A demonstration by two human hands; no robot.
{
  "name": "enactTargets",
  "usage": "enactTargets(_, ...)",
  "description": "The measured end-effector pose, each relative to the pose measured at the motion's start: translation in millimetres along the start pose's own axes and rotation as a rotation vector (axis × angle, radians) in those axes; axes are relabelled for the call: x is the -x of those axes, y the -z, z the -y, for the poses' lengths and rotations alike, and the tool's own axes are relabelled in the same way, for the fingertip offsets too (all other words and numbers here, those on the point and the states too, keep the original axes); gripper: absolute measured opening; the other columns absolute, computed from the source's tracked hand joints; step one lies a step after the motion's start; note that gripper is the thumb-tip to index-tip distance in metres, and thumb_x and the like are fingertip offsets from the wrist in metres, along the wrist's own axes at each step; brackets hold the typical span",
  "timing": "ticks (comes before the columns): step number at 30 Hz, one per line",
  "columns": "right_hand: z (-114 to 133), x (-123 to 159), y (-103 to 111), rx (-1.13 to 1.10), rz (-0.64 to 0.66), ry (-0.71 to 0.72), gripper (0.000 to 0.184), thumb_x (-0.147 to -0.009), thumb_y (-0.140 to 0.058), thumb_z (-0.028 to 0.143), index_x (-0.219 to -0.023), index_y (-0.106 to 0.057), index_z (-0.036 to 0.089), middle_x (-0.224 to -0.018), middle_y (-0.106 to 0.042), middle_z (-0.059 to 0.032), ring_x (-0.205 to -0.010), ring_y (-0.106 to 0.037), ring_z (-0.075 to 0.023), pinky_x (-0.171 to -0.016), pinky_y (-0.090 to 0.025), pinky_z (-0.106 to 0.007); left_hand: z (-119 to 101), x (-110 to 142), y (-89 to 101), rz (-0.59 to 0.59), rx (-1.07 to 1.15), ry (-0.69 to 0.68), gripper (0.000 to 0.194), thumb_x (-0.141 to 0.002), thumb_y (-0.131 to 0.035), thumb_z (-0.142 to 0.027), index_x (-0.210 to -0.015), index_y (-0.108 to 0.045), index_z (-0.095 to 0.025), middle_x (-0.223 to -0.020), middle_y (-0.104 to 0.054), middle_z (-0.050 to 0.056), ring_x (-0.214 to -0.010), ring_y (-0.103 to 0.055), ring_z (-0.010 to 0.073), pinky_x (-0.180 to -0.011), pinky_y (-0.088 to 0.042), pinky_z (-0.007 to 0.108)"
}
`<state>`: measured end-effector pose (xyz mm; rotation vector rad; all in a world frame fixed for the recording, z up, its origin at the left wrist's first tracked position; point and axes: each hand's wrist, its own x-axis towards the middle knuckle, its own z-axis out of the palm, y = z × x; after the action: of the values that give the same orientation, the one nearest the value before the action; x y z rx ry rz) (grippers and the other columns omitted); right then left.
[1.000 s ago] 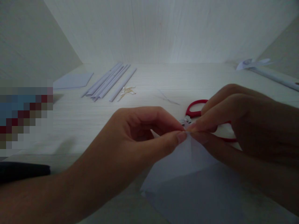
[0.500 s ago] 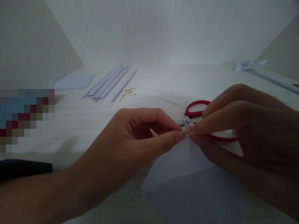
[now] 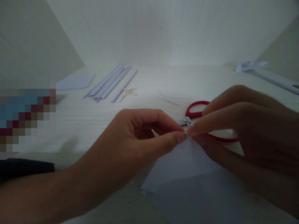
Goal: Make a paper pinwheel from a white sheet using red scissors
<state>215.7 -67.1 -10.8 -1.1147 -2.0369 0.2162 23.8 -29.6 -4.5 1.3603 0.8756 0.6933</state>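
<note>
A white sheet of paper [image 3: 177, 177] hangs below my fingertips, its top corner pinched between both hands. My left hand [image 3: 149, 137] is closed, with thumb and forefinger pressed on that corner. My right hand [image 3: 224, 130] meets it there, thumb and forefinger also pinching the paper's tip, which looks slightly rolled or folded. Just beyond the fingers lie scissors [image 3: 196, 107] with red handles, partly hidden by my right hand. Exactly how the tip is folded is too small to make out.
Rolled paper tubes [image 3: 109, 82] lie at the back left beside several cotton swabs [image 3: 128, 92]. A flat paper piece [image 3: 76, 81] is further left. Thin paper strips [image 3: 170, 101] lie mid-table. A paper pinwheel on a stick [image 3: 274, 80] rests at the back right. A dark object [image 3: 25, 168] sits at left.
Both hands keep their pinch on the paper corner, with only tiny shifts of the fingertips. The whole view has moved very slightly.
</note>
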Motion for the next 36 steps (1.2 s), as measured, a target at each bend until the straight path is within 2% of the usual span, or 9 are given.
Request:
enactTargets(4,0.8,-0.1,0.7,-0.027,0.021,-0.031,0.015,-0.084,-0.063,0.021,-0.088,-0.063,0.036,-0.091,-0.063,0.0024,-0.084,-0.061,-0.0195,-0.071,-0.047,-0.039,-0.1,0.1,0.2,-0.005,0.006,-0.002,0.009,-0.075,-0.071,-0.019,-0.067,-0.073,-0.022,-0.067,-0.072,-0.006,-0.060,-0.066,0.0101,-0.051,-0.051,0.014)
enactTargets(14,-1.9,0.5,1.8,-0.002,0.020,0.022,0.014,-0.089,-0.059,0.024,-0.092,-0.064,0.037,-0.090,-0.063,0.0038,-0.083,-0.062,-0.0158,-0.066,-0.048,-0.036,1.7,-0.6,-0.3,0.006,0.049,-0.016,0.007,-0.076,-0.070,-0.019,-0.069,-0.072,-0.020,-0.066,-0.070,-0.005,-0.060,-0.064,0.0097,-0.051,-0.049,0.015)
enactTargets(20,-1.6,0.0,1.6,-0.018,0.012,0.046,0.016,-0.086,-0.062,0.019,-0.091,-0.062,0.034,-0.092,-0.062,0.0041,-0.086,-0.060,-0.0162,-0.068,-0.047,-0.038,2.7,1.4,1.8,0.035,0.015,-0.028,0.008,-0.077,-0.069,-0.022,-0.070,-0.070,-0.020,-0.067,-0.068,-0.004,-0.060,-0.062,0.0100,-0.051,-0.048,0.015)
enactTargets(25,0.0,0.1,0.9,-0.002,0.003,0.080,0.012,-0.089,-0.060,0.021,-0.090,-0.061,0.033,-0.090,-0.061,0.0055,-0.083,-0.060,-0.0156,-0.067,-0.046,-0.038,5.0,2.6,3.5,0.045,-0.017,-0.030,0.008,-0.078,-0.068,-0.024,-0.071,-0.069,-0.021,-0.067,-0.067,-0.004,-0.061,-0.061,0.0101,-0.051,-0.047,0.015)
enactTargets(36,0.2,0.9,2.7,0.007,0.019,0.065,0.017,-0.086,-0.060,0.017,-0.091,-0.060,0.033,-0.090,-0.061,0.0044,-0.084,-0.060,-0.0149,-0.071,-0.048,-0.038,2.8,0.9,2.8,0.010,-0.074,-0.053,0.004,-0.076,-0.070,-0.023,-0.073,-0.071,-0.022,-0.066,-0.068,-0.005,-0.062,-0.061,0.0097,-0.052,-0.048,0.014)
